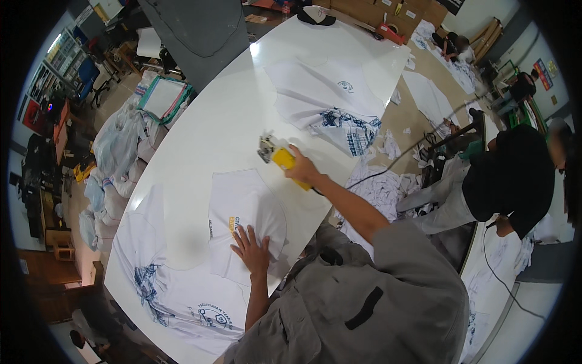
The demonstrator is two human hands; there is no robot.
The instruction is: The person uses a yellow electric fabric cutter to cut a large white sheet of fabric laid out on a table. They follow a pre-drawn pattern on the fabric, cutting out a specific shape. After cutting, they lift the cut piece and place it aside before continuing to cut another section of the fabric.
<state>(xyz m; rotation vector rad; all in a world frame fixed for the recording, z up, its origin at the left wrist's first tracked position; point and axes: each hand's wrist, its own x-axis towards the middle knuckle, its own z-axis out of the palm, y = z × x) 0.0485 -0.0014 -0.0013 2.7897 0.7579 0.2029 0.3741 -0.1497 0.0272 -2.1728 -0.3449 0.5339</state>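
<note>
White surface (200, 130), long, curved. At 7 o'clock, white shirt pile (182, 291) with blue prints. Left hand (251, 250) flat, fingers spread, pressing a white fabric piece (242, 209) bearing a small yellow-and-dark label. At 12 o'clock of it, right hand (303, 171) clamped on a yellow cutting tool (280, 158). Printed shirts (330, 100) at 1 o'clock.

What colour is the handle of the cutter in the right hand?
Yellow; the cutter's handle shows best in the head view, gripped by the right hand.
</note>
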